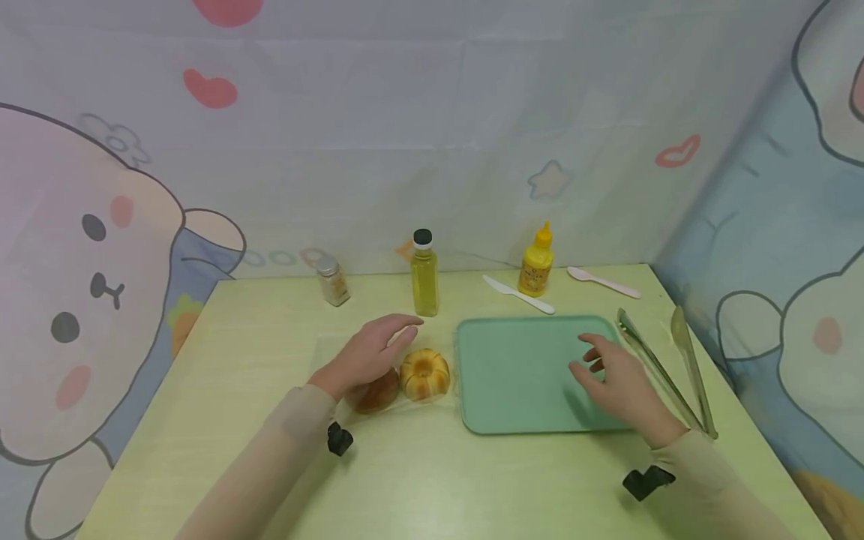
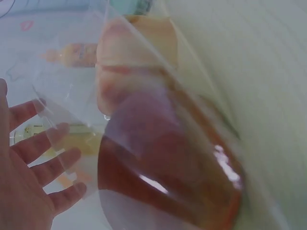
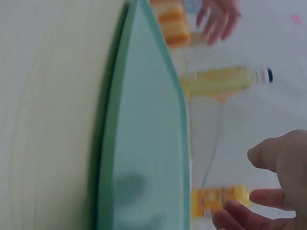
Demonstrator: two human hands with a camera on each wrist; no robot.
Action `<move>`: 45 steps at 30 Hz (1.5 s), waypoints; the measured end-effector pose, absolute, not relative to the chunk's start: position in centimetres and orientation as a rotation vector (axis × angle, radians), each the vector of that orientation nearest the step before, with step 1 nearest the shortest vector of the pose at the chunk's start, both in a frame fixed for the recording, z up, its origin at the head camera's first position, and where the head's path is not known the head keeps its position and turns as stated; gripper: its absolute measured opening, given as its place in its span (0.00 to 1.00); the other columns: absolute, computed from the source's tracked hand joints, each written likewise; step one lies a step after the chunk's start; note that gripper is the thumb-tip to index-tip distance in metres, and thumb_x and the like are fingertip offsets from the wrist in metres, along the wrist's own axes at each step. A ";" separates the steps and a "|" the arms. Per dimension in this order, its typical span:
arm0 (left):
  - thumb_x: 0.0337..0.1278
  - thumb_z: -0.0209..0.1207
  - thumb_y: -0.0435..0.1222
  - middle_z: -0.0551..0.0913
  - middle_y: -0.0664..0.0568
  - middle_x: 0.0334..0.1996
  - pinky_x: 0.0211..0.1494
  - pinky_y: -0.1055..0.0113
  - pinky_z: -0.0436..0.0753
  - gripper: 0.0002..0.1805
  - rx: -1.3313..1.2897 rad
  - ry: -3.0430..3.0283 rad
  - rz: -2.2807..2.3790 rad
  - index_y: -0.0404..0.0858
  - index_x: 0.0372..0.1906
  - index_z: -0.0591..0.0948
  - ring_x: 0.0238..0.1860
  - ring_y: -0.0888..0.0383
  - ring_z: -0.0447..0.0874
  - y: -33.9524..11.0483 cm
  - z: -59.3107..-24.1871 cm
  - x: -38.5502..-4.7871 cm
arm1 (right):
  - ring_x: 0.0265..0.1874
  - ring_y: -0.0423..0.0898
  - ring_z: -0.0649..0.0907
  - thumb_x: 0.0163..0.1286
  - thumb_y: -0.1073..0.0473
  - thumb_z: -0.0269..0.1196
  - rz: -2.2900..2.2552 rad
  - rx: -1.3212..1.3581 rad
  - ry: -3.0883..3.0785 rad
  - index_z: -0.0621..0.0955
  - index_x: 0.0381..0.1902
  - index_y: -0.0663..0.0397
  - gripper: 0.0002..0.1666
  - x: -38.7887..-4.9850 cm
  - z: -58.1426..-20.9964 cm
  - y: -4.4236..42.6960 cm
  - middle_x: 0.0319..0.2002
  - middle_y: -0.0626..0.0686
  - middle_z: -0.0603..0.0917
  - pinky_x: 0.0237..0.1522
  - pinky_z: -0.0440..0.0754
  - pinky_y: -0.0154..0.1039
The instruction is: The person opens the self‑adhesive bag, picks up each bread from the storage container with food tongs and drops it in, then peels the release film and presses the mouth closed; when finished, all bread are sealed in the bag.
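Over a clear plastic container [image 1: 328, 347] hangs my left hand [image 1: 367, 349], fingers extended and holding nothing. Inside the container are a round brown bun [image 1: 376, 394], partly hidden by that hand, and a golden, ridged bread roll [image 1: 424, 374]. The left wrist view shows the glossy brown bun [image 2: 158, 163] through the see-through wall, with the fingers [image 2: 53, 165] spread beside it. My right hand [image 1: 617, 379] hovers above the right part of a green tray [image 1: 520, 375], its fingers loosely bent around nothing. Its shadow falls on the tray.
Behind stand a shaker jar [image 1: 333, 282], an oil bottle [image 1: 424, 277] and a yellow squeeze bottle [image 1: 536, 264]. A white plastic knife [image 1: 518, 294] and a pale pink spoon [image 1: 603, 282] lie near them. Metal tongs [image 1: 658, 367] lie right of the tray.
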State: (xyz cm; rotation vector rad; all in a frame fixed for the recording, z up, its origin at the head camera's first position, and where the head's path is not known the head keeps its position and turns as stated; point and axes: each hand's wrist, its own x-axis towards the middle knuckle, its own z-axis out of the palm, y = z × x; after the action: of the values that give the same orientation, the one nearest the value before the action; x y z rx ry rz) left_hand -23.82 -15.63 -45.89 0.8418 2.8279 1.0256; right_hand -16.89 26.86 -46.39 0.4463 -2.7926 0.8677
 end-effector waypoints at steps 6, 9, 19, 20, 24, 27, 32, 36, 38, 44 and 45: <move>0.86 0.37 0.57 0.79 0.52 0.69 0.79 0.51 0.67 0.32 0.883 2.758 1.020 0.43 0.71 0.79 0.74 0.50 0.72 -13.9 -45.4 -25.1 | 0.40 0.46 0.87 0.76 0.55 0.66 1.027 0.611 -2.813 0.76 0.69 0.62 0.29 -16.4 -47.0 22.4 0.43 0.52 0.86 0.37 0.86 0.41; 0.86 0.36 0.56 0.80 0.51 0.69 0.78 0.52 0.68 0.32 0.891 2.718 1.022 0.42 0.70 0.79 0.73 0.50 0.73 -13.1 -45.2 -25.7 | 0.41 0.43 0.86 0.77 0.53 0.65 1.118 0.672 -2.830 0.76 0.70 0.60 0.29 -16.4 -47.2 20.5 0.43 0.48 0.86 0.37 0.84 0.37; 0.85 0.39 0.56 0.78 0.52 0.69 0.77 0.51 0.70 0.30 0.785 2.559 0.973 0.44 0.70 0.79 0.72 0.50 0.74 -11.2 -45.9 -27.0 | 0.37 0.45 0.87 0.80 0.50 0.62 1.600 0.840 -2.921 0.68 0.76 0.63 0.35 -16.3 -47.6 15.6 0.42 0.52 0.87 0.39 0.85 0.38; 0.85 0.38 0.56 0.78 0.52 0.70 0.77 0.51 0.70 0.30 0.771 2.555 0.959 0.45 0.69 0.80 0.72 0.51 0.74 -11.1 -46.0 -27.0 | 0.37 0.46 0.87 0.80 0.49 0.62 1.671 0.843 -2.930 0.67 0.76 0.63 0.37 -16.3 -47.5 15.2 0.42 0.54 0.88 0.38 0.85 0.39; 0.83 0.37 0.59 0.78 0.53 0.71 0.79 0.51 0.67 0.32 0.707 2.552 0.906 0.47 0.69 0.80 0.74 0.51 0.72 -10.8 -46.2 -27.1 | 0.37 0.51 0.88 0.81 0.49 0.61 1.941 0.833 -2.944 0.59 0.81 0.63 0.42 -15.9 -47.1 13.7 0.44 0.57 0.90 0.38 0.84 0.40; 0.82 0.37 0.62 0.76 0.51 0.72 0.80 0.50 0.66 0.35 0.645 2.537 0.882 0.45 0.72 0.79 0.75 0.50 0.71 -10.7 -46.3 -26.9 | 0.37 0.51 0.89 0.81 0.50 0.61 2.126 0.802 -2.930 0.53 0.83 0.63 0.46 -15.5 -46.9 12.6 0.46 0.57 0.91 0.40 0.86 0.41; 0.80 0.38 0.65 0.80 0.47 0.68 0.76 0.49 0.72 0.39 0.608 2.550 0.839 0.40 0.70 0.79 0.71 0.47 0.76 -10.6 -46.5 -27.0 | 0.38 0.49 0.91 0.81 0.50 0.61 2.354 0.699 -2.895 0.47 0.84 0.63 0.50 -14.9 -47.0 10.8 0.50 0.59 0.90 0.40 0.88 0.41; 0.80 0.37 0.65 0.84 0.47 0.62 0.72 0.49 0.76 0.40 0.633 2.577 0.810 0.38 0.65 0.83 0.66 0.48 0.80 -10.4 -46.6 -27.2 | 0.41 0.50 0.91 0.80 0.49 0.62 2.421 0.597 -2.881 0.45 0.83 0.66 0.53 -14.7 -47.2 9.7 0.55 0.62 0.88 0.41 0.88 0.42; 0.80 0.36 0.66 0.84 0.47 0.61 0.70 0.50 0.77 0.42 0.637 2.584 0.797 0.38 0.65 0.83 0.64 0.48 0.82 -10.2 -46.6 -27.3 | 0.43 0.51 0.91 0.79 0.49 0.62 2.430 0.542 -2.875 0.45 0.83 0.68 0.53 -14.7 -47.4 9.3 0.57 0.63 0.86 0.42 0.88 0.43; 0.79 0.34 0.67 0.85 0.49 0.58 0.69 0.52 0.78 0.43 0.622 2.581 0.767 0.37 0.63 0.83 0.60 0.52 0.83 -10.1 -46.7 -27.3 | 0.45 0.51 0.90 0.81 0.49 0.61 2.438 0.423 -2.858 0.51 0.81 0.71 0.48 -14.8 -47.9 8.8 0.67 0.66 0.78 0.43 0.89 0.43; 0.79 0.34 0.67 0.85 0.50 0.56 0.68 0.53 0.78 0.43 0.623 2.583 0.762 0.38 0.62 0.84 0.58 0.53 0.83 -10.0 -46.7 -27.3 | 0.45 0.51 0.90 0.81 0.49 0.61 2.439 0.416 -2.851 0.53 0.80 0.71 0.47 -14.9 -47.9 8.8 0.68 0.67 0.77 0.43 0.89 0.43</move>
State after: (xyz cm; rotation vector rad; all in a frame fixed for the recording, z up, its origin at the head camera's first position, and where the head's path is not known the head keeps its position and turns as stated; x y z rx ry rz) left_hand -27.35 -10.03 -46.68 0.6234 2.5830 0.7623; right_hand -14.88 8.83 -47.93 0.4156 -2.8513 2.4392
